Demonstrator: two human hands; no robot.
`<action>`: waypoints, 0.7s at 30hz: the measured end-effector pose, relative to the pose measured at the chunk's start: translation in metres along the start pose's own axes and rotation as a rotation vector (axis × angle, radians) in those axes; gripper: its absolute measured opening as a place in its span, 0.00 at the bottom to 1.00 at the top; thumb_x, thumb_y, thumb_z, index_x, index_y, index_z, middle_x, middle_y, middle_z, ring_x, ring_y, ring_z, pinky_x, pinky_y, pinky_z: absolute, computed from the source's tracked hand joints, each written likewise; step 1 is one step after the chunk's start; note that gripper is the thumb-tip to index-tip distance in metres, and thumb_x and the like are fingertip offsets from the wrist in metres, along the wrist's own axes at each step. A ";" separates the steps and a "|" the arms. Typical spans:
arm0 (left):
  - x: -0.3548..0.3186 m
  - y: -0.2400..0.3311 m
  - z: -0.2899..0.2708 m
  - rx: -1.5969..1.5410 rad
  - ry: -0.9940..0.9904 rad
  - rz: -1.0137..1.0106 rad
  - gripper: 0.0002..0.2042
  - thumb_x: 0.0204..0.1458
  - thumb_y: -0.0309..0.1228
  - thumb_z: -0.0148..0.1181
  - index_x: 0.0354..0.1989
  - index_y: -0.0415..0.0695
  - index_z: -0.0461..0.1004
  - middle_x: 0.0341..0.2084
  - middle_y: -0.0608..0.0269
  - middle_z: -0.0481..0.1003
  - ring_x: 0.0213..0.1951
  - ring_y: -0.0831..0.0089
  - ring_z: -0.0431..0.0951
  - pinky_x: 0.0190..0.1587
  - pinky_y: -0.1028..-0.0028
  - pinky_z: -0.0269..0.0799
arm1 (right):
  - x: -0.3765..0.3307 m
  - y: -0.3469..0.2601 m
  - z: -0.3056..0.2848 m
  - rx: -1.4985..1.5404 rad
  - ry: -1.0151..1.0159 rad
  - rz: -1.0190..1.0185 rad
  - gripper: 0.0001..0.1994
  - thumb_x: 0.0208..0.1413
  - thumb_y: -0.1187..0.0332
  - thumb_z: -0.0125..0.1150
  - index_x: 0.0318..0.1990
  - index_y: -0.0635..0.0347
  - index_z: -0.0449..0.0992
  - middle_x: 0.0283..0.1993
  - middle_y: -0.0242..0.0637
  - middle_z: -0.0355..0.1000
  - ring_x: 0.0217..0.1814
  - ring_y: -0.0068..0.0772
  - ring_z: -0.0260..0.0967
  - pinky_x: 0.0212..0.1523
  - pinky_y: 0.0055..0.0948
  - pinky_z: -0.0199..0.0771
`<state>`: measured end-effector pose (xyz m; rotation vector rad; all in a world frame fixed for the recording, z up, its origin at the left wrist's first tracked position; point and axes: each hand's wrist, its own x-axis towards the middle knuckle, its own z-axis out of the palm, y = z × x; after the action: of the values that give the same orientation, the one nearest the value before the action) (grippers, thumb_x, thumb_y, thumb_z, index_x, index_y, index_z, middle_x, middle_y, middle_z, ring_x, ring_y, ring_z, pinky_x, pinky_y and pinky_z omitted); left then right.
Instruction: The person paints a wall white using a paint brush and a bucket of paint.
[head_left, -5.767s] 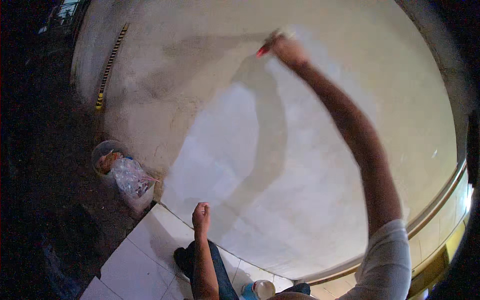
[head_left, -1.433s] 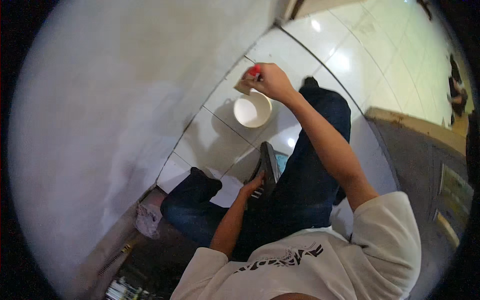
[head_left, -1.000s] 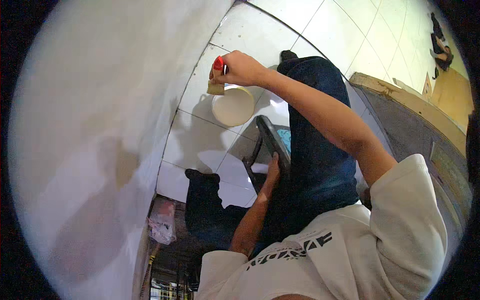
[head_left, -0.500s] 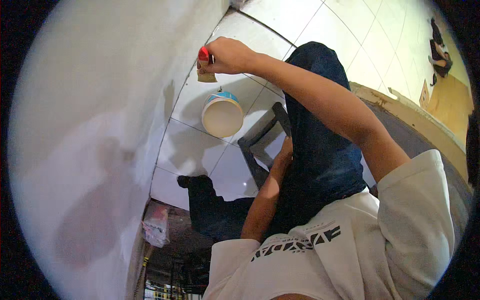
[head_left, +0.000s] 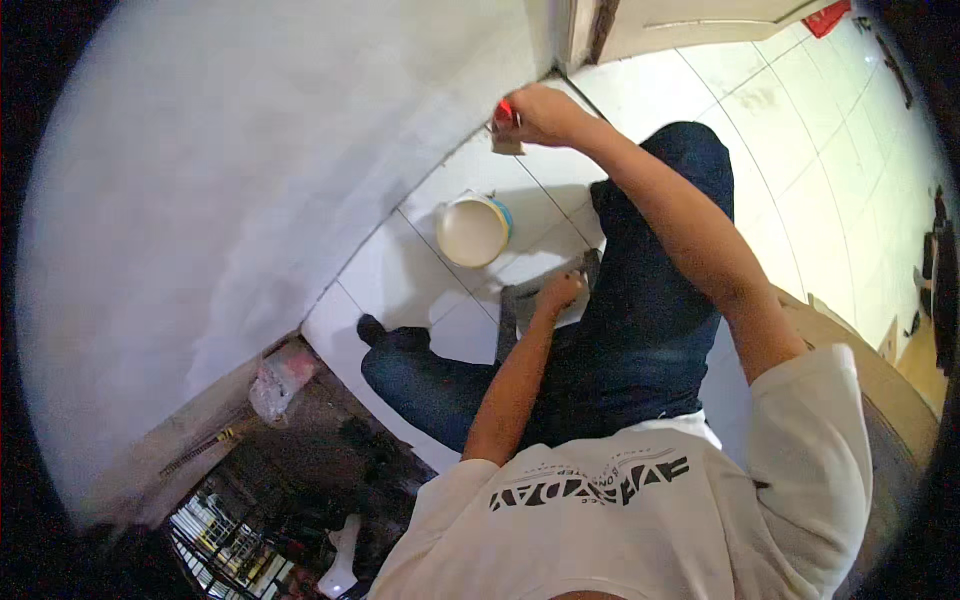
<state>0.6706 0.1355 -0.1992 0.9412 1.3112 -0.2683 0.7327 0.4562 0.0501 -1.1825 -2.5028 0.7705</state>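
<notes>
"Gripping anything, that right hand (head_left: pixel 548 115)?"

"Yes, a flat paintbrush (head_left: pixel 508 140). The fingers close on its red handle (head_left: pixel 504 112), and the tan bristles (head_left: pixel 508 149) point back toward the body."

"Where is the brush, exactly?"

"Near the foot of the pale wall (head_left: pixel 300 120), over the white floor tiles (head_left: pixel 545 170), on the far side of the paint pail (head_left: pixel 506 218) and apart from it. Whether the bristles touch anything, I can't tell."

"And the left hand (head_left: pixel 563 288)?"

"Lower down, at a dark grey frame (head_left: pixel 508 310) between the legs, fingers bent. I can't tell if they clasp the frame or only rest against it."

"What about the pail?"

"It stands on the tiles between the wall and the frame, well apart from the brush. The side is blue, and something off-white shows inside."

"Further out?"

"Legs in dark blue jeans (head_left: pixel 650 330), one to each side of the frame, below a white T-shirt (head_left: pixel 610 540) with dark print. A crumpled plastic bag (head_left: pixel 280 383) lies by the wall's near corner, close to a striped strip (head_left: pixel 195 452). Opposite, at the top, is a cream door (head_left: pixel 690 25), with something red (head_left: pixel 827 18) beside it, too small to name."
</notes>
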 end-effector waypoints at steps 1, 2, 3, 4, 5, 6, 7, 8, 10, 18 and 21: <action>-0.004 -0.032 -0.025 -0.082 0.309 0.020 0.24 0.60 0.49 0.51 0.53 0.40 0.75 0.37 0.49 0.80 0.40 0.47 0.80 0.45 0.57 0.74 | 0.005 -0.018 -0.009 0.016 -0.006 -0.060 0.20 0.53 0.49 0.60 0.28 0.60 0.78 0.29 0.52 0.76 0.34 0.58 0.76 0.37 0.48 0.77; -0.011 -0.054 -0.046 -0.159 0.595 0.056 0.21 0.58 0.47 0.53 0.49 0.41 0.77 0.31 0.53 0.80 0.33 0.50 0.81 0.39 0.56 0.76 | 0.003 -0.034 -0.018 -0.016 -0.018 -0.059 0.13 0.49 0.57 0.65 0.34 0.57 0.81 0.32 0.49 0.78 0.36 0.55 0.76 0.39 0.47 0.75; -0.006 -0.039 -0.034 -0.449 0.517 0.099 0.20 0.58 0.46 0.53 0.47 0.43 0.77 0.29 0.54 0.79 0.30 0.54 0.81 0.35 0.58 0.76 | -0.024 -0.009 -0.019 0.001 -0.036 -0.030 0.12 0.49 0.58 0.65 0.34 0.56 0.82 0.32 0.49 0.78 0.36 0.55 0.76 0.39 0.47 0.75; -0.010 -0.024 -0.032 -0.724 0.434 0.121 0.18 0.58 0.46 0.54 0.45 0.44 0.77 0.27 0.55 0.78 0.27 0.59 0.80 0.31 0.60 0.76 | -0.047 0.012 -0.025 0.029 -0.040 -0.004 0.11 0.50 0.59 0.65 0.34 0.55 0.82 0.31 0.48 0.78 0.36 0.55 0.76 0.39 0.47 0.76; -0.012 -0.028 -0.047 -0.896 0.447 0.076 0.18 0.58 0.46 0.53 0.44 0.45 0.77 0.25 0.57 0.77 0.26 0.63 0.79 0.29 0.62 0.75 | -0.052 0.014 -0.036 0.032 -0.011 0.007 0.11 0.50 0.59 0.65 0.34 0.55 0.82 0.31 0.48 0.78 0.36 0.55 0.76 0.39 0.47 0.76; -0.014 -0.043 -0.066 -1.071 0.472 0.026 0.17 0.59 0.46 0.53 0.44 0.45 0.77 0.23 0.59 0.76 0.25 0.67 0.79 0.27 0.65 0.74 | -0.052 0.009 -0.043 0.042 0.017 -0.043 0.11 0.50 0.59 0.65 0.34 0.54 0.82 0.32 0.48 0.78 0.36 0.55 0.76 0.38 0.47 0.76; -0.016 -0.059 -0.081 -1.051 0.477 0.036 0.17 0.59 0.46 0.53 0.44 0.45 0.77 0.23 0.59 0.76 0.25 0.67 0.79 0.27 0.65 0.74 | -0.056 0.009 -0.052 0.041 0.038 -0.089 0.10 0.50 0.59 0.65 0.34 0.53 0.83 0.32 0.47 0.78 0.36 0.54 0.76 0.38 0.46 0.76; -0.016 -0.072 -0.094 -1.080 0.469 0.042 0.20 0.60 0.49 0.51 0.50 0.46 0.74 0.32 0.58 0.75 0.30 0.65 0.78 0.31 0.64 0.75 | -0.063 0.017 -0.062 0.074 0.022 -0.067 0.11 0.50 0.58 0.65 0.34 0.55 0.81 0.32 0.49 0.78 0.36 0.55 0.76 0.38 0.47 0.76; -0.021 -0.105 -0.136 -1.053 0.544 -0.075 0.26 0.62 0.52 0.48 0.59 0.45 0.70 0.44 0.58 0.75 0.39 0.60 0.78 0.41 0.61 0.76 | -0.069 0.024 -0.072 0.088 -0.025 -0.014 0.12 0.52 0.56 0.64 0.34 0.55 0.80 0.34 0.48 0.78 0.38 0.54 0.77 0.38 0.47 0.77; -0.089 0.207 -0.434 -0.870 0.960 0.898 0.30 0.60 0.53 0.53 0.61 0.42 0.68 0.50 0.53 0.74 0.51 0.60 0.75 0.51 0.58 0.72 | -0.104 0.054 -0.026 0.001 -0.156 0.015 0.15 0.51 0.55 0.66 0.37 0.56 0.81 0.39 0.47 0.78 0.44 0.51 0.77 0.44 0.48 0.76; -0.128 0.299 -0.464 -0.839 0.973 1.018 0.30 0.59 0.53 0.53 0.61 0.41 0.69 0.50 0.52 0.75 0.51 0.60 0.75 0.51 0.59 0.72 | -0.093 0.060 0.002 -0.065 -0.295 0.054 0.15 0.49 0.53 0.65 0.38 0.53 0.82 0.39 0.48 0.79 0.43 0.52 0.77 0.44 0.48 0.77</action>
<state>0.5050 0.6101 0.0629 0.8711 1.3759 1.5748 0.8288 0.4148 0.0126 -1.2429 -2.7606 0.9453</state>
